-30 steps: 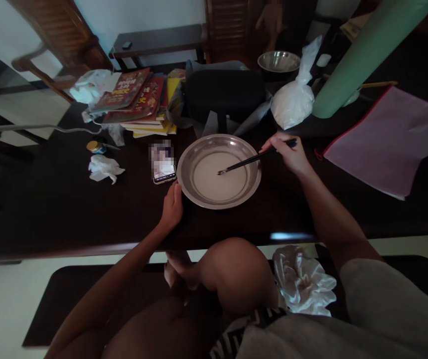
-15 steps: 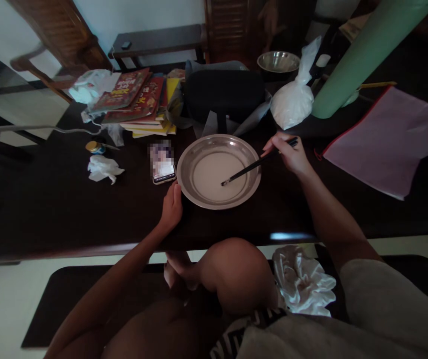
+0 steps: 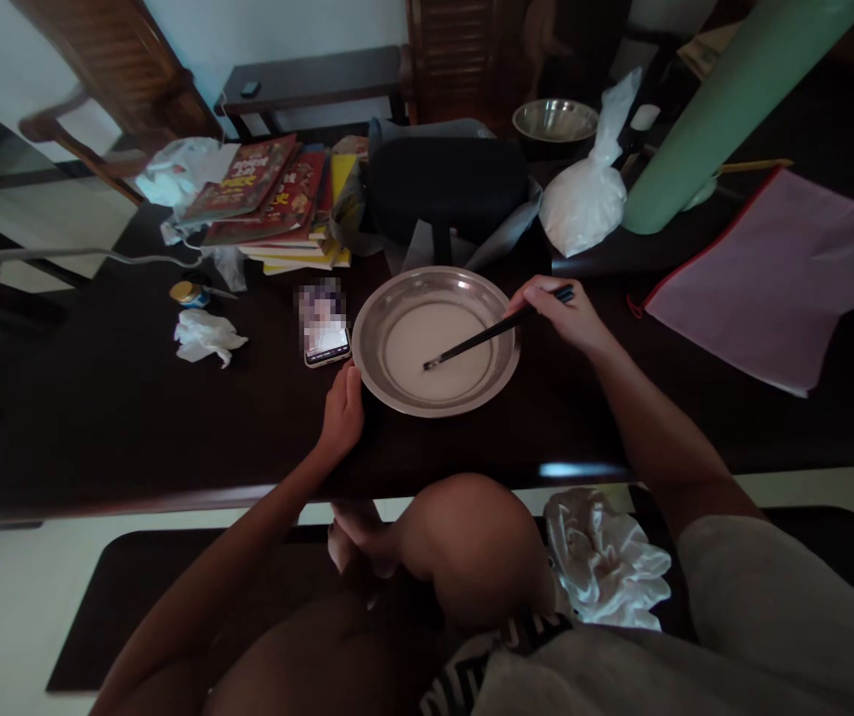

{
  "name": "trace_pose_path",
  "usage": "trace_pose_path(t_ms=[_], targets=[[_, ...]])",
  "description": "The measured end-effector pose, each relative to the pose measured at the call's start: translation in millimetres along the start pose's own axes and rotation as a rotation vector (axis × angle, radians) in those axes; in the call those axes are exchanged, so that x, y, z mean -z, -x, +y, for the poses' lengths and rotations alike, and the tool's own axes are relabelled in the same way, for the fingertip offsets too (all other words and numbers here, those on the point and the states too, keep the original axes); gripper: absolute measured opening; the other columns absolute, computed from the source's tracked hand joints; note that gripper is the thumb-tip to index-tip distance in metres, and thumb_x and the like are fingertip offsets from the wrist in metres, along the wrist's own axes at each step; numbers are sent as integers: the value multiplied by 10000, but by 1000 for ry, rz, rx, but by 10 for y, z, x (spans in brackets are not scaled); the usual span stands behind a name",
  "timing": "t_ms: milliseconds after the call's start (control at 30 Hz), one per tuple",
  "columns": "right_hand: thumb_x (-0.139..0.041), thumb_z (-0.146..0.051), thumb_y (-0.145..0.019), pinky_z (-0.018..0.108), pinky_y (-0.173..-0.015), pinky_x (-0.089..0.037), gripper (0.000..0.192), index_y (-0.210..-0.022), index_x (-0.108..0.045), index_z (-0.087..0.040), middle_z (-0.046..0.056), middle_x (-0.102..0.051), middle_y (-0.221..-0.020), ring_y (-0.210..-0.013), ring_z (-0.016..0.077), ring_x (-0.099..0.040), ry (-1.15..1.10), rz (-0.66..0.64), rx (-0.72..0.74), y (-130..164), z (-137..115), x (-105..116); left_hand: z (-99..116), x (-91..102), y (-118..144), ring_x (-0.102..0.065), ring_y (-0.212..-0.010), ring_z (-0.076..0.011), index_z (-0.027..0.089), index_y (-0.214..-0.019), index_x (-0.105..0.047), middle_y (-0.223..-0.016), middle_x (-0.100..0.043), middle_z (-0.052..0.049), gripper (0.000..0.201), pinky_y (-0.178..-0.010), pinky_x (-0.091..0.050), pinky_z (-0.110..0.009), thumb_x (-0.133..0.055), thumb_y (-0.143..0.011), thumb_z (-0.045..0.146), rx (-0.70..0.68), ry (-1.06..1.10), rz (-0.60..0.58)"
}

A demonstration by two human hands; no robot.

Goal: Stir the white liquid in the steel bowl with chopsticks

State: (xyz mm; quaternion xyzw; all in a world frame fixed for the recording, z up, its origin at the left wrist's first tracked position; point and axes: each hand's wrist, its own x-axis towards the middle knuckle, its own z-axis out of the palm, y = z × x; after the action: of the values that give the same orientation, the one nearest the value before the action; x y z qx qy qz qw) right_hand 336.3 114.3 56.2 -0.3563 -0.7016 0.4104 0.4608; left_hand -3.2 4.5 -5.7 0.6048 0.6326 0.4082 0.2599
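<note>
Gripping a pair of dark chopsticks (image 3: 497, 330), your right hand (image 3: 565, 316) pinches their upper end just past the right rim of the round shallow steel pan (image 3: 374, 373). Tips dip into the pale white liquid (image 3: 427, 343) inside the pan. Your left hand (image 3: 343, 413) lies on the dark wooden surface (image 3: 135, 418), fingers together, touching the pan's lower-left rim. Smartphone (image 3: 324, 333) just left of the pan. Knotted white plastic bag (image 3: 589, 194) behind the pan, to its right.

Phone (image 3: 324, 323) screen, centre frame: blurred, unreadable. Green roll (image 3: 725, 109), upper right: top cut off. Book (image 3: 248, 179) titles: too small to read.
</note>
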Motion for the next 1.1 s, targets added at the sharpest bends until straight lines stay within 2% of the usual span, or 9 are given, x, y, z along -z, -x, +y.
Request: trace_pose_path(t_ms=[100, 233, 400, 500, 600, 767, 867, 967, 1100], targets=[[-609, -602, -880, 328, -771, -559, 408, -758, -727, -231, 28, -741, -767, -766, 173, -708, 23, 51, 21, -9, -7, 22, -5, -1, 2, -587, -1234, -254, 161, -1247, -608, -1306, -648, -137, 672, -1084, -437, -432, -246, -979, 660, 5, 1, 7], [-603, -662, -848, 346, -692, -566, 447, -729, -703, -243, 8, -697, -643, -643, 180, -691, -4, 155, -31, -17, 19, 58, -11, -2, 6, -588, -1225, -251, 166, -1243, -611, -1300, -650, -133, 636, -1079, -437, -429, -258, -990, 631, 7, 6, 12], [-608, -660, -846, 339, -747, -573, 453, -737, -719, -235, 24, -743, -721, -729, 183, -709, 7, 27, -39, -5, -16, 1, -20, -2, 6, -601, -1189, -247, 154, -1243, -607, -1252, -665, -135, 637, -1061, -445, -426, -255, -994, 623, 12, -4, 16], [-626, -624, -856, 325, -745, -566, 416, -742, -731, -238, 20, -749, -739, -743, 176, -714, 13, 80, 7, -15, -8, 30, -27, -4, 5, -596, -1200, -251, 157, -1238, -608, -1275, -656, -136, 651, -1064, -443, -428, -253, -987, 642, 14, -8, 18], [-622, -613, -864, 311, -662, -555, 410, -736, -727, -238, 5, -718, -649, -638, 164, -698, -43, 138, 15, -23, 33, 67, -25, -7, 6, -598, -1193, -253, 153, -1233, -610, -1264, -659, -138, 674, -1059, -446, -427, -250, -978, 663, 17, -9, 21], [-608, -659, -847, 329, -741, -574, 453, -754, -728, -231, 18, -752, -731, -722, 172, -710, -12, 26, -27, -10, 7, 15, -12, -5, 5, -608, -1160, -253, 140, -1232, -614, -1221, -672, -142, 683, -1037, -454, -430, -237, -984, 653, 10, -20, 22], [-615, -677, -829, 340, -755, -578, 460, -739, -723, -239, 21, -755, -756, -760, 184, -717, 23, 72, -22, -14, -13, 25, -10, -1, 6, -606, -1163, -251, 149, -1233, -615, -1232, -670, -139, 680, -1039, -452, -425, -237, -982, 656, 10, -22, 18], [-617, -678, -827, 335, -678, -571, 456, -720, -712, -244, 6, -716, -658, -661, 179, -704, -9, 147, -21, -23, 9, 59, -16, -1, 7, -600, -1182, -251, 151, -1242, -611, -1255, -660, -143, 687, -1054, -444, -421, -240, -978, 665, 16, -15, 12], [-606, -663, -846, 331, -702, -570, 452, -734, -719, -240, 13, -730, -682, -670, 172, -699, -15, 63, -26, -15, 4, 22, -29, -3, 7, -604, -1179, -250, 159, -1230, -615, -1243, -667, -138, 667, -1051, -448, -419, -248, -981, 657, 10, -9, 21]])
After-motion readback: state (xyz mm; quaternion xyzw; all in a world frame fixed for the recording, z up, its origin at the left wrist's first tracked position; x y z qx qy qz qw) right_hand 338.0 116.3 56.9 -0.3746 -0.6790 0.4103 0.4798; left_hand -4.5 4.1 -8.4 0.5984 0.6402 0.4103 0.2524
